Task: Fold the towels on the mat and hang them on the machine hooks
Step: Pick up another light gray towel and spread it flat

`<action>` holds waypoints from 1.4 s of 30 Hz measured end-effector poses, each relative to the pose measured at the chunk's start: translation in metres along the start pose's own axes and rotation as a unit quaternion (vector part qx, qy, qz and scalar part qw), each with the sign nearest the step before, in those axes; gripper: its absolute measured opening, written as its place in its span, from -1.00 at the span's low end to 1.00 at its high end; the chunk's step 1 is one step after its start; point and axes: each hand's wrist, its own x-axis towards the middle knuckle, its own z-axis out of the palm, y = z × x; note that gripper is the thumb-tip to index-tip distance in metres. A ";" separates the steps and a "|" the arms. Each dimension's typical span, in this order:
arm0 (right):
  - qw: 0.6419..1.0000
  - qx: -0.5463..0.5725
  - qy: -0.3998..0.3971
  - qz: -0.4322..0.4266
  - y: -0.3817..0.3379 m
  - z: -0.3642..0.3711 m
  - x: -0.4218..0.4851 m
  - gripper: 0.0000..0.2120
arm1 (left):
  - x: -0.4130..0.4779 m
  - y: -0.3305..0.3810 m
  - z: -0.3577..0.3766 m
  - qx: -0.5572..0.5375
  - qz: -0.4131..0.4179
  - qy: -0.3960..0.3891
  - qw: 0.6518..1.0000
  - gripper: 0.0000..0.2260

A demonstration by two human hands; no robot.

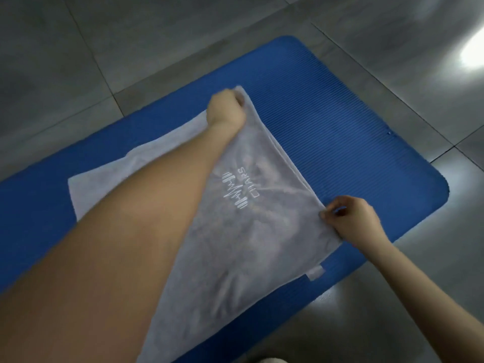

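A pale grey rectangular cloth towel (235, 231) lies spread over a blue ribbed foam mat (340, 127), doubled over so that an upper layer covers a lower one. The edge of the lower layer shows to the left of the person's outstretched left forearm. The cloth looks soft and slightly creased, with faint wrinkles fanning out from the two gripped corners. A white stitched logo of a barbell-and-pulse line above some lettering (239, 188) sits on the upper layer between the two hands. The left hand (225, 108) is closed into a fist round the far corner of the upper layer, its fingers curled tightly and the fabric bunched at the knuckles. The right hand (351, 218) pinches the near end of the same long edge between thumb and bent fingers, and the edge runs taut and straight from one hand to the other. Just below the right hand, a small white sewn-in label (315, 273) juts from the towel's side onto the mat. Beyond the left hand and to the right of the right hand, the mat gives way to a glossy grey tiled floor (131, 48).
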 end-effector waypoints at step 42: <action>0.952 -0.102 0.145 -0.248 -0.232 0.068 0.183 -0.74 | -0.063 -0.331 -0.152 0.335 -0.012 0.068 0.940 -0.76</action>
